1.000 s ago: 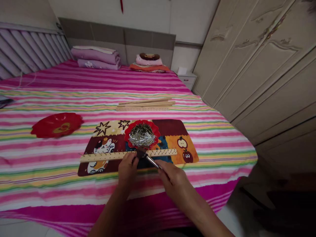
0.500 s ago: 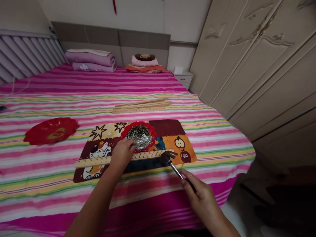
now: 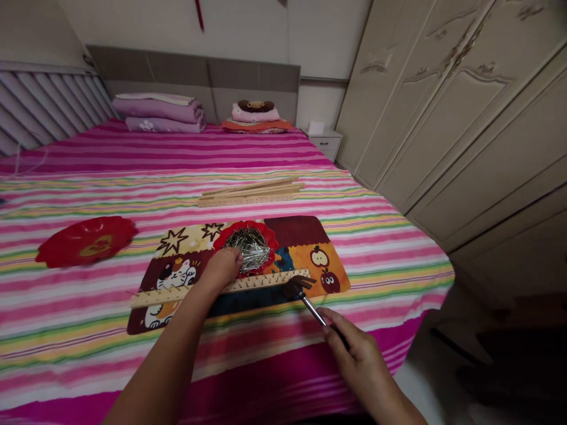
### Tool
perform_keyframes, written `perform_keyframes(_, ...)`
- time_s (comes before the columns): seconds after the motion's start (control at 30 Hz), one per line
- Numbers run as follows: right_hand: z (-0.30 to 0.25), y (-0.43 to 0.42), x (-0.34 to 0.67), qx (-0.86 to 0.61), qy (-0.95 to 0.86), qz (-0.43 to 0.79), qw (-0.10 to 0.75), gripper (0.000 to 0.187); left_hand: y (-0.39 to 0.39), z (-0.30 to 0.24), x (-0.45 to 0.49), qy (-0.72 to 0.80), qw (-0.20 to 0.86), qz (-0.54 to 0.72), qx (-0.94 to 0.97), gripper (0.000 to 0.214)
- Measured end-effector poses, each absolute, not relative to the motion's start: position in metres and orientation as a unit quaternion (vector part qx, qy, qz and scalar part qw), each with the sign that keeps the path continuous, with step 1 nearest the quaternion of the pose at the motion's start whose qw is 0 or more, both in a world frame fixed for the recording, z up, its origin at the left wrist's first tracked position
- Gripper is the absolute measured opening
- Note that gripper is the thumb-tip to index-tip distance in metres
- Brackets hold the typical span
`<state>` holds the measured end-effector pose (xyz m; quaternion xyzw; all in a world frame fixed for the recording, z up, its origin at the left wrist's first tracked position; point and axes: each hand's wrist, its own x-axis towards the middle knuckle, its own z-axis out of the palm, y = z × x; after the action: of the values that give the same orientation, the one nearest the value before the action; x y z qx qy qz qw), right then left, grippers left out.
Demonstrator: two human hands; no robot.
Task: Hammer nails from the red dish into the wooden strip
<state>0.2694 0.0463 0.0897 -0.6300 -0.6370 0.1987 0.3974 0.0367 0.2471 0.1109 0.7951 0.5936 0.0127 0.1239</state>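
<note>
My right hand [image 3: 357, 348] is closed round the dark handle of a claw hammer [image 3: 313, 308]. Its head rests at or just over the right end of a pale wooden strip [image 3: 261, 282], from which several nails stick up in rows. My left hand [image 3: 225, 267] reaches across the strip to a scalloped red bowl [image 3: 217, 242] filled with loose metal nails [image 3: 253, 248]. The left fingers are drawn together at the near edge of the nail pile, and what lies between the fingertips is hidden. Under the strip and bowl lies a patterned mat [image 3: 295, 233].
A larger red scalloped plate [image 3: 66, 242] sits to the left on the striped bedspread [image 3: 398, 248]. Several wooden strips [image 3: 250, 198] lie stacked beyond the mat. Folded bedding [image 3: 162, 112] is at the headboard, and a wardrobe [image 3: 425, 130] stands on the right.
The view has shifted slightly. My left hand stays at the edge of the nail pile, and my right hand keeps its hold on the hammer with little movement.
</note>
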Motion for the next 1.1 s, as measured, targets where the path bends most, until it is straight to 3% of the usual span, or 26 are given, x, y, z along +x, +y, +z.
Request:
perform_keyframes(0.13,0.088,0.045,0.267,-0.624,-0.639,0.202,0.402,0.029,0.236,0.114,0.019,0.588,0.307,0.214,0.717,0.014)
perform_keyframes(0.2,0.088,0.044,0.266,-0.622,-0.638,0.206,0.404,0.029,0.226,0.116,0.012,0.558,0.427,0.307,0.641,0.024)
perform_keyframes(0.33,0.093,0.042,0.263,-0.625,-0.636,0.218,0.397,0.029,0.201,0.123,0.005,0.532,0.578,0.364,0.499,0.033)
perform_keyframes(0.43,0.097,0.041,0.26,-0.621,-0.634,0.232,0.398,0.029,0.185,0.125,-0.002,0.525,0.628,0.384,0.426,0.034)
perform_keyframes(0.8,0.095,0.041,0.253,-0.609,-0.638,0.266,0.39,0.029,0.166,0.075,-0.008,0.626,0.465,0.433,0.452,0.041)
perform_keyframes(0.93,0.097,0.041,0.254,-0.611,-0.637,0.269,0.385,0.029,0.166,0.064,-0.002,0.654,0.385,0.433,0.487,0.034)
perform_keyframes(1.1,0.098,0.041,0.253,-0.614,-0.633,0.271,0.386,0.03,0.167,0.062,0.003,0.662,0.406,0.414,0.474,0.036)
